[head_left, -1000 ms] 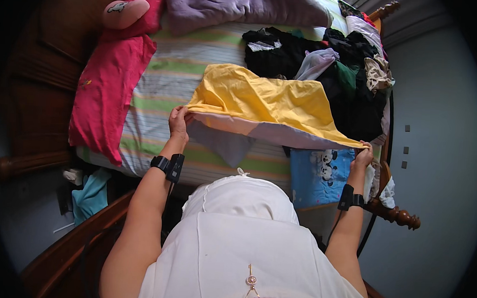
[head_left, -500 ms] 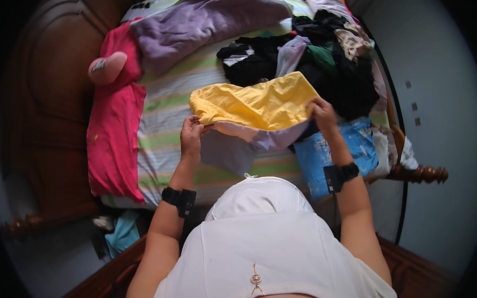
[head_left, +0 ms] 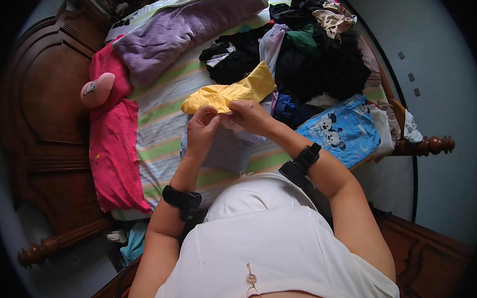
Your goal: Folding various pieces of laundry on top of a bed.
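- A bed with a striped green, white and orange sheet (head_left: pixel 161 124) fills the middle; its near edge runs under the person's white top, so that stretch is hidden.
- A pale wall (head_left: pixel 445 111) rises on the right, its far parts lost in the dark fisheye rim.
- A carved wooden headboard (head_left: pixel 57 107) closes the left side, ending in a turned post near the lower left.
- A heap of black clothes (head_left: pixel 337 65) covers the far right of the mattress; its separate garments are hard to tell apart.
- A purple blanket (head_left: pixel 185 35) lies along the far left.
- A hot-pink cloth (head_left: pixel 114 156) hangs along the headboard side, with bare striped sheet between it and the hands.
- A blue cartoon-print piece (head_left: pixel 339 130) sits at the right edge, partly behind the right forearm; whether it is a bag or folded fabric I cannot tell.
- A yellow cloth (head_left: pixel 225 97) is held up over mid-bed, bunched at its near edge; lilac fabric (head_left: pixel 225 151) shows below, and whether they join is unclear.
- The right hand (head_left: pixel 249 116) pinches that edge, fingers nearly closed.
- The left hand (head_left: pixel 202 126), just beside it, pinches the edge too, thumb against curled fingers.
- A pink cushion (head_left: pixel 97 89) rests on the hot-pink cloth.
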A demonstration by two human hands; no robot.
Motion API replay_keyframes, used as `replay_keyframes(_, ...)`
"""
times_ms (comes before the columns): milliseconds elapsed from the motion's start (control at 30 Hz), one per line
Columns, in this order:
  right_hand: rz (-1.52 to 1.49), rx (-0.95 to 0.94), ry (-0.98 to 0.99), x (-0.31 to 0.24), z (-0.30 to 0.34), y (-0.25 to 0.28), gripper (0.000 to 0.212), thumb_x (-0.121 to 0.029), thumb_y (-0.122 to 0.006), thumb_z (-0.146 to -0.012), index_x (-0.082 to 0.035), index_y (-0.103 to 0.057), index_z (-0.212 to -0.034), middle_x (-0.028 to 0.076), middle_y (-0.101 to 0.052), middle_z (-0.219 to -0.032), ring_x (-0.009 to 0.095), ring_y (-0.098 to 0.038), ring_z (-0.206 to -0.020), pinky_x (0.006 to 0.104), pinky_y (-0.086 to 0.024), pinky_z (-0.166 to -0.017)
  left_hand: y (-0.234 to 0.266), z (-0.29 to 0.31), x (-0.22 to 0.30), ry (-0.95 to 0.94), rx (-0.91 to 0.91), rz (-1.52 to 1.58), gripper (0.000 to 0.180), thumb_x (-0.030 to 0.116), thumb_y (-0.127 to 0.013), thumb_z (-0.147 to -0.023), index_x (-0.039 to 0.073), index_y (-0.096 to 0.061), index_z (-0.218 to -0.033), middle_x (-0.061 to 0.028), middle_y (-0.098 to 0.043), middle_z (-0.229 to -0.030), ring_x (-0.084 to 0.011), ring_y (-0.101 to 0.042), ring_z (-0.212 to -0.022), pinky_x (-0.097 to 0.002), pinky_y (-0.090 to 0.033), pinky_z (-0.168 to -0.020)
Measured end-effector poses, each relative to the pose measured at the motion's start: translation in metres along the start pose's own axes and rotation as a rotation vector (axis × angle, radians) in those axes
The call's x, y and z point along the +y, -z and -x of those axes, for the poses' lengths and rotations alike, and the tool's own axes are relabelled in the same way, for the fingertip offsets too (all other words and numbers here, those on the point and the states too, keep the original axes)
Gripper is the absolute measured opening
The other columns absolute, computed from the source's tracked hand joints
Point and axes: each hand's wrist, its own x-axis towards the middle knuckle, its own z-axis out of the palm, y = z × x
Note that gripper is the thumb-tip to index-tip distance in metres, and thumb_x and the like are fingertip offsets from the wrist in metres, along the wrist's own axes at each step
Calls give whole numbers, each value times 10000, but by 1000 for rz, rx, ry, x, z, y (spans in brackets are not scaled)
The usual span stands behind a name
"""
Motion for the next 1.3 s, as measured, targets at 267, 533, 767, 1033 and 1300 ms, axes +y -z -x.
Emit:
replay_keyframes(267, -121, 160, -71, 12, 12, 17, 141, -64, -625, -797, -6, -613, -925, 151, -632, -834, 265, -639, -760, 326, -488, -670, -11, 3, 2, -359, 119, -671, 201, 86, -700, -754, 33, -622, -932, -107, -606, -1035, -235, -599, -950, -316, -456, -849)
replay_keyframes(533, -258, 192, -147, 10, 17, 18, 180, -4, -589, -799, 5, -623, -976, 138, -635, -884, 224, -632, -758, 292, -487, -684, -29, -12, 10, -517, -8, -853, 268, 74, -690, -748, 51, -621, -1007, -114, -597, -1080, -278, -557, -1037, -356, -441, -899)
replay_keyframes(767, -293, 64, -233, -2, 15, 33, 177, -31, -593, -819, -6, -631, -989, 97, -598, -838, 187, -604, -752, 283, -478, -690, -20, -26, 9, -247, 82, -515, 140, 101, -634, -844, 21, -632, -959, -62, -654, -856, -141, -617, -836, -263, -473, -765)
replay_keyframes(1033, -248, -19, -69, -9, 1, 77, 231, -8, -590, -819, -14, -615, -1049, 58, -542, -976, 96, -555, -838, 225, -471, -774, -4, -39, 50, -210, 76, -401, 135, 72, -527, -911, 23, -615, -1001, -16, -638, -877, -73, -572, -832, -222, -455, -760)
replay_keyframes(1300, -264, 48, 25, -34, -27, 99, 89, -31, -626, -810, -11, -551, -852, 26, -454, -890, 86, -469, -812, 226, -423, -733, -8, -46, 82, -266, -31, -366, 136, 52, -512, -907, 40, -604, -1006, -10, -609, -868, -88, -559, -812, -223, -443, -738)
